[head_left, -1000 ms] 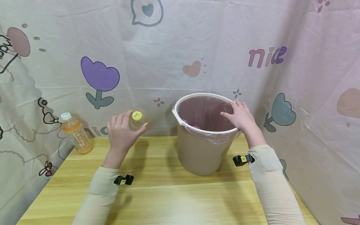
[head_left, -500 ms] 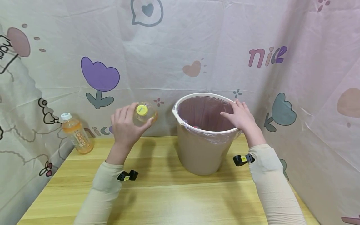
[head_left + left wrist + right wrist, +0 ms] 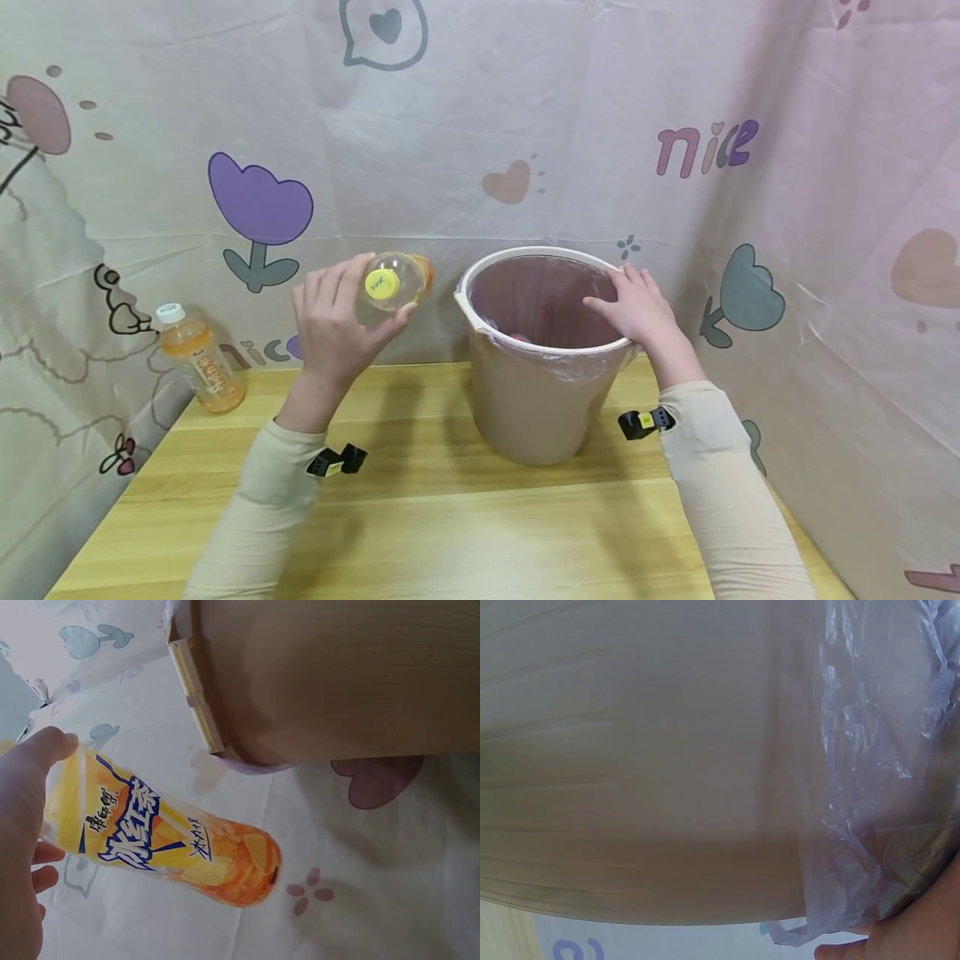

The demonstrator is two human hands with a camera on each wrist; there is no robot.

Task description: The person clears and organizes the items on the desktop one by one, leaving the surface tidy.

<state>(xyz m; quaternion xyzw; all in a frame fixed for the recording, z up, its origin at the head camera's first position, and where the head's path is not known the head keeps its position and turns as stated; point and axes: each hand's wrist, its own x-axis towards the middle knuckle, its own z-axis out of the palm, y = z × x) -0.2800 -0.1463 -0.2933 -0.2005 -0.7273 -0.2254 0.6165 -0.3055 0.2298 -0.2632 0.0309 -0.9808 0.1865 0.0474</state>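
Observation:
My left hand (image 3: 330, 321) grips a plastic iced tea bottle (image 3: 405, 279) around its upper part, thumb on one side and fingers on the other. The bottle is in the air left of the bin, its yellow cap tilted toward me. In the left wrist view, the iced tea bottle (image 3: 165, 825) shows a yellow and orange label with blue lettering. A beige trash bin (image 3: 536, 408), lined with a clear bag, stands on the table. My right hand (image 3: 641, 308) rests on the bin's right rim, fingers loosely extended and thumb over the opening.
Another bottle (image 3: 201, 360), orange with a white cap, stands at the table's back left corner. Something small and red (image 3: 521, 338) shows inside the bin. Printed cloth (image 3: 435, 108) hangs behind and beside the wooden table (image 3: 465, 533).
My left hand has carried the iced tea bottle up and slightly right, tipping its base away toward the bin's side. My right hand stays on the rim. The head view has shifted slightly.

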